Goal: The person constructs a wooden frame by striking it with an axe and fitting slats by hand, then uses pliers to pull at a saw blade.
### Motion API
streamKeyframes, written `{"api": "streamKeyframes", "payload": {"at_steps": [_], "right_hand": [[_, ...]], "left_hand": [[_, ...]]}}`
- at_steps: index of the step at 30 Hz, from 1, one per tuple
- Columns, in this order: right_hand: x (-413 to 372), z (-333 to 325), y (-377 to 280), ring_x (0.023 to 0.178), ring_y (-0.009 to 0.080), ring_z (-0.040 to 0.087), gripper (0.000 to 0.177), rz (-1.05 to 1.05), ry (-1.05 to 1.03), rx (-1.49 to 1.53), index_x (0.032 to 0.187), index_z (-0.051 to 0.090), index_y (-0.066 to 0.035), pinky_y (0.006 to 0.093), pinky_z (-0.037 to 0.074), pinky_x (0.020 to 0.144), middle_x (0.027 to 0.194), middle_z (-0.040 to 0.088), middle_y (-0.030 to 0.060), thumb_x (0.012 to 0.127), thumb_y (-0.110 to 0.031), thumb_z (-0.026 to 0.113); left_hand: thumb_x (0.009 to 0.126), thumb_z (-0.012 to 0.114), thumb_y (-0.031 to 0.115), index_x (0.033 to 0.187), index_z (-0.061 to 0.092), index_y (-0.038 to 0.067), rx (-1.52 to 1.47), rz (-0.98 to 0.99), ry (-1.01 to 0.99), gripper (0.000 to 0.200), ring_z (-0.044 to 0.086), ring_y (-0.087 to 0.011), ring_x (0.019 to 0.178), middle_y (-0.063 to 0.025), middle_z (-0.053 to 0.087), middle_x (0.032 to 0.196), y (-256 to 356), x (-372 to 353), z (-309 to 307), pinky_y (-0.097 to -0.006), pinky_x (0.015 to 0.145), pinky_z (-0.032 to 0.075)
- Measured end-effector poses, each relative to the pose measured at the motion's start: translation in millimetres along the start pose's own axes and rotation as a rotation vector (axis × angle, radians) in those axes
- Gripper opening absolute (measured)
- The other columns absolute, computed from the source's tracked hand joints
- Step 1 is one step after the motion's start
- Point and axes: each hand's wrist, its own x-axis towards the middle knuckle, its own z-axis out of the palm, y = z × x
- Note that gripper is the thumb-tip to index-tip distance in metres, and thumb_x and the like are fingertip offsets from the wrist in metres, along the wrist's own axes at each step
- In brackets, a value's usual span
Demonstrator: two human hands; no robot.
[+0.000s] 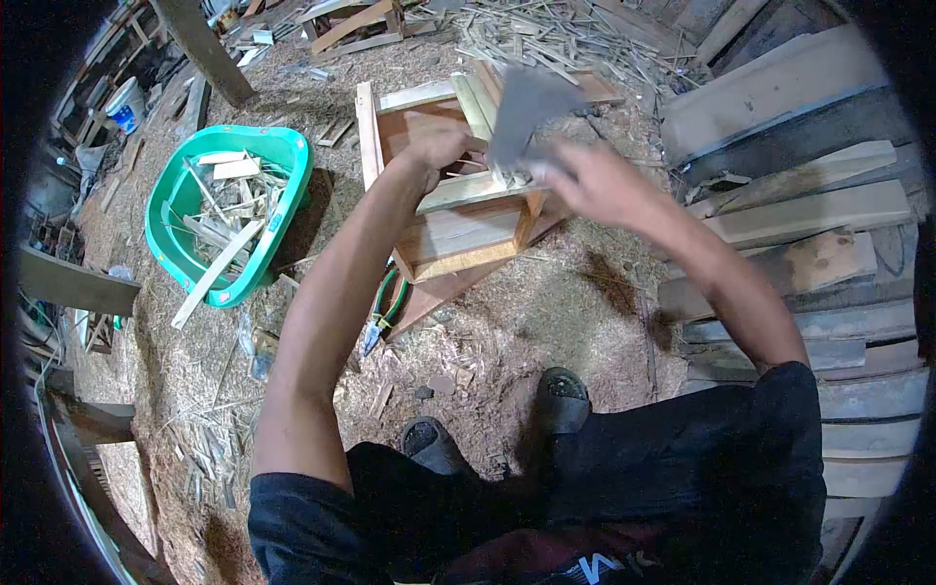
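Observation:
In my right hand (585, 180) is a tool with a broad, flat grey blade (531, 112), blurred by motion and raised over a wooden frame. The wooden box-like frame (458, 239) stands on the ground ahead of me, with light slats along its top. My left hand (444, 151) is at the frame's top, its fingers curled near the slats; what they hold, if anything, is hidden. Pliers with green and black handles (383, 314) lie beside the frame's near left corner, by a flat brown board (429, 300).
A green basin (159, 210) with wood scraps sits at the left. A post (205, 49) rises behind it. Planks (799, 214) line the right side. Wood offcuts (526, 34) are heaped at the back. My sandalled feet (564, 400) are below the frame.

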Motion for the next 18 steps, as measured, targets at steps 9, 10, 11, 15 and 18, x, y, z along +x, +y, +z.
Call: {"api": "streamKeyframes", "payload": {"at_steps": [9, 10, 11, 15, 18], "right_hand": [[6.1, -22.4, -14.7, 0.068, 0.038, 0.065, 0.037, 0.082, 0.187, 0.224, 0.095, 0.063, 0.002, 0.0472, 0.049, 0.064, 0.074, 0.065, 0.0243, 0.096, -0.034, 0.056], [4.2, -26.3, -20.9, 0.068, 0.0382, 0.065, 0.036, 0.129, 0.205, 0.281, 0.096, 0.063, 0.003, 0.047, 0.049, 0.063, 0.074, 0.065, 0.0245, 0.096, -0.033, 0.056], [1.1, -18.7, -16.3, 0.068, 0.0383, 0.065, 0.036, 0.076, 0.194, 0.208, 0.097, 0.062, 0.003, 0.0468, 0.05, 0.063, 0.074, 0.065, 0.0247, 0.097, -0.032, 0.056], [-10.1, 3.3, -12.2, 0.07, 0.0397, 0.066, 0.036, -0.017, 0.008, 0.07, 0.103, 0.061, 0.004, 0.0478, 0.051, 0.065, 0.074, 0.065, 0.0255, 0.097, -0.031, 0.055], [-7.9, -11.9, -21.6, 0.074, 0.0414, 0.067, 0.04, 0.097, -0.077, 0.103, 0.11, 0.06, 0.004, 0.0485, 0.052, 0.069, 0.076, 0.065, 0.0264, 0.097, -0.034, 0.055]], "left_hand": [[0.091, 0.06, 0.015, 0.088, 0.068, 0.007, -0.017, -0.028, 0.001, 0.012, 0.059, -0.0113, 0.065, -0.0022, 0.066, 0.079, -5.0, 6.4, -1.6, -0.0237, 0.062, 0.048], [0.091, 0.06, 0.014, 0.088, 0.069, 0.007, -0.01, -0.018, -0.004, 0.012, 0.06, -0.0113, 0.065, -0.0022, 0.066, 0.079, -4.6, 6.3, -1.9, -0.0235, 0.062, 0.049], [0.091, 0.059, 0.014, 0.088, 0.069, 0.007, -0.002, -0.009, -0.009, 0.012, 0.06, -0.0112, 0.065, -0.0022, 0.066, 0.08, -4.5, 6.2, -1.7, -0.0234, 0.062, 0.049], [0.088, 0.066, 0.016, 0.088, 0.069, 0.007, 0.002, 0.011, -0.02, 0.01, 0.062, -0.0111, 0.067, -0.0022, 0.066, 0.078, 2.1, -4.0, -2.8, -0.0236, 0.063, 0.051], [0.087, 0.066, 0.014, 0.09, 0.069, 0.006, -0.039, 0.002, -0.02, 0.009, 0.063, -0.0112, 0.068, -0.0027, 0.067, 0.078, -4.9, 4.7, -3.8, -0.0242, 0.063, 0.052]]}}
